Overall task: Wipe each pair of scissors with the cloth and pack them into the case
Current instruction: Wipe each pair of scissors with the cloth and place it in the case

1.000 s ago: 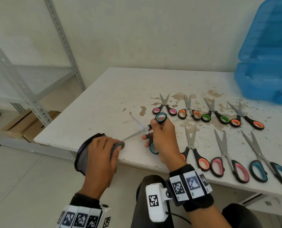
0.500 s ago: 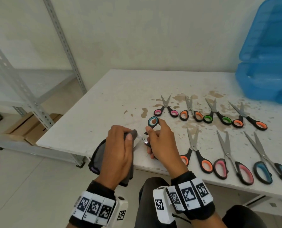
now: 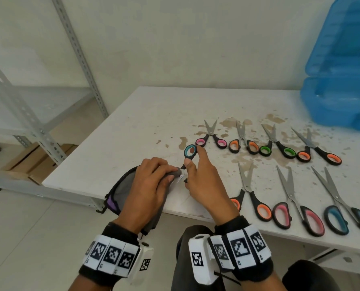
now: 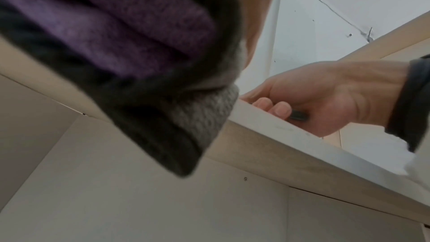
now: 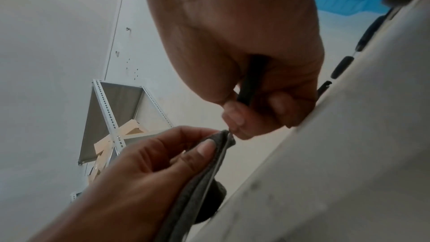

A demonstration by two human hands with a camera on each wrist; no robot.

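My right hand grips small scissors with teal-lined black handles at the table's front left edge; one handle loop sticks up past my fingers, the other is hidden in my palm. My left hand pinches a grey and purple cloth folded around a blade right up by the pivot. In the right wrist view the cloth sandwiches the thin blade between thumb and fingers. The open blue case stands at the back right.
Two rows of scissors lie on the stained white table: smaller ones behind, larger ones along the front edge. A metal shelf rack and cardboard boxes stand to the left on the floor.
My left hand with the cloth has slid along the blade from its tip to the pivot, closing against my right hand. The bare blades seen a second ago are now covered.
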